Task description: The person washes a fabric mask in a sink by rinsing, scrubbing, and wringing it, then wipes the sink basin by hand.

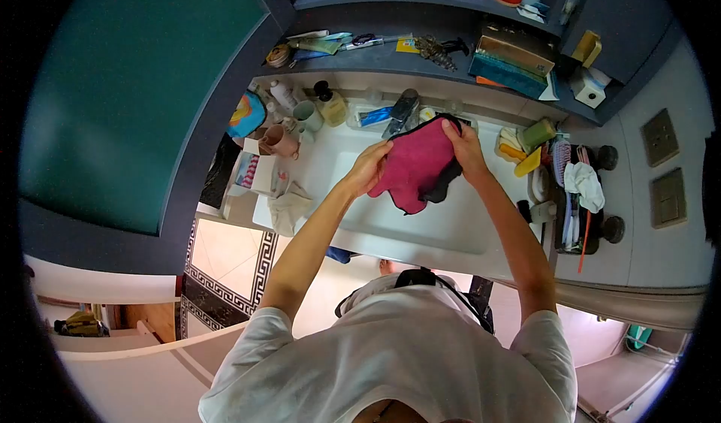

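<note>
A magenta cloth with a black edge point(417, 160) is stretched between my two hands over the white sink point(353, 228). My left hand point(368, 169) is closed on its left side. At the upper right corner my right hand point(467, 149) pinches it, thumb on the front. Part of a black layer shows at the cloth's lower right. The faucet point(404, 111) stands just behind the cloth, partly covered by it.
Cups point(279, 142) and a pump bottle point(330, 104) stand on the left ledge, near a tissue box point(257, 169). A pale rag point(288, 209) hangs at the sink's left edge. Brushes in a rack point(574, 197) are at right. A cluttered shelf point(345, 66) runs behind.
</note>
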The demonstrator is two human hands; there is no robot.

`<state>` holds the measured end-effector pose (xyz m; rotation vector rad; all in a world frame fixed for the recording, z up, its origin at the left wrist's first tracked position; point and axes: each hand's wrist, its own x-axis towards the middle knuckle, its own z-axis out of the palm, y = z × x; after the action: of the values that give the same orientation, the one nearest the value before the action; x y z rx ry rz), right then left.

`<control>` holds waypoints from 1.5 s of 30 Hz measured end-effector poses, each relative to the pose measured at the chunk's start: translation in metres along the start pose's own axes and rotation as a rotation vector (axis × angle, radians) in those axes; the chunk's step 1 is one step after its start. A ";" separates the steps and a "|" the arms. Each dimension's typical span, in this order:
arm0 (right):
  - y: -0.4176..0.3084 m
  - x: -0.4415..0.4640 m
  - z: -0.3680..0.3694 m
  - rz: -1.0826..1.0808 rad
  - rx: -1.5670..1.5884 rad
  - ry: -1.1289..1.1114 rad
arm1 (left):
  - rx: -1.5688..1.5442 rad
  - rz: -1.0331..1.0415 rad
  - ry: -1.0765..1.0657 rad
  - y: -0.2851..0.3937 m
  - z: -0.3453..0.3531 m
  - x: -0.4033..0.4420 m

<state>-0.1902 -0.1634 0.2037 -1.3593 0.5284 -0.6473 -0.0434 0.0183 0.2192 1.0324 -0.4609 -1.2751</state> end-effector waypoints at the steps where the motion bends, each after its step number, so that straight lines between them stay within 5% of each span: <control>1: 0.000 0.000 0.003 -0.032 -0.011 -0.004 | -0.027 -0.010 0.028 0.001 0.002 -0.003; 4: 0.001 -0.001 0.005 -0.087 -0.088 -0.049 | 0.000 -0.019 0.089 0.006 0.008 -0.006; 12: -0.001 -0.020 0.006 -0.169 -0.043 0.031 | 1.114 0.384 0.179 0.024 0.012 -0.030; 15: 0.015 -0.027 0.004 -0.198 -0.050 0.053 | 1.430 0.685 0.145 0.017 0.007 -0.045; 17: 0.067 -0.027 -0.009 -0.041 -0.118 -0.070 | 1.578 0.347 0.124 -0.030 -0.061 -0.038; 18: 0.080 -0.030 -0.022 -0.079 -0.412 -0.045 | 1.584 0.228 0.174 -0.034 -0.079 -0.037; 19: 0.078 -0.030 -0.019 -0.111 -0.383 -0.016 | 1.593 0.115 0.213 -0.026 -0.086 -0.033; 25: 0.044 -0.035 -0.003 -0.209 -0.352 0.027 | 1.879 0.308 0.115 0.029 -0.092 -0.037; 28: 0.000 -0.041 0.002 -0.244 -0.405 0.194 | 1.533 -0.165 0.127 0.069 -0.090 -0.041; 32: -0.049 -0.060 0.003 -0.408 -0.243 0.304 | 0.745 0.399 -0.011 0.090 -0.049 -0.072; 34: -0.031 -0.061 0.007 -0.565 -0.459 0.399 | 0.618 0.360 0.408 0.040 -0.054 -0.060; 37: 0.062 -0.055 -0.038 -0.136 -1.004 -0.117 | 0.872 -0.011 0.087 -0.038 -0.087 -0.023; 38: 0.066 -0.056 -0.041 -0.161 -0.918 -0.015 | 0.677 0.156 0.223 -0.041 -0.079 -0.021; 40: 0.067 -0.062 -0.044 -0.205 -0.743 0.185 | 0.687 0.162 0.177 -0.051 -0.090 -0.013; 45: 0.058 -0.048 -0.060 -0.228 -0.612 0.205 | 0.623 0.091 0.174 -0.045 -0.090 -0.027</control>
<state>-0.2594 -0.1680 0.1365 -1.9599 0.7840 -0.8565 -0.0059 0.0786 0.1437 1.6075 -0.7867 -0.9631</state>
